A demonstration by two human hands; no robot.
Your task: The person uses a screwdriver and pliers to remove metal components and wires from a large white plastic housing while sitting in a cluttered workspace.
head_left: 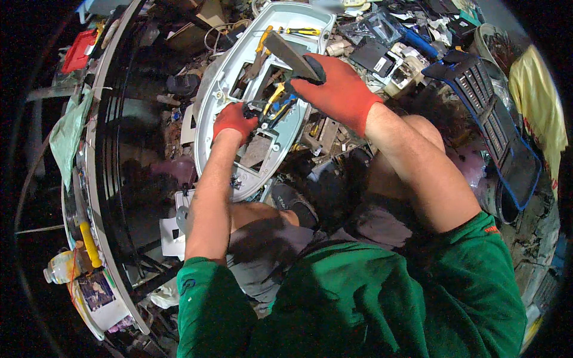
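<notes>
The right hand (337, 89) grips a dark-handled tool (295, 56) over a pale grey oval shell (218, 83); the left hand (234, 119) pinches its yellow-and-blue wiring (276, 106).

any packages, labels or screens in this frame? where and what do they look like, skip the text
Plastic bottle: far lower left, lying down, clear, white cap, pale label.
Printed picture card: lower left, just right of the bottle, rectangular, dark bluish image.
Black box with white label: top centre-right, beyond the right hand, flat, rectangular.
Clear plastic bag: top right, crumpled.
No screens visible.
</notes>
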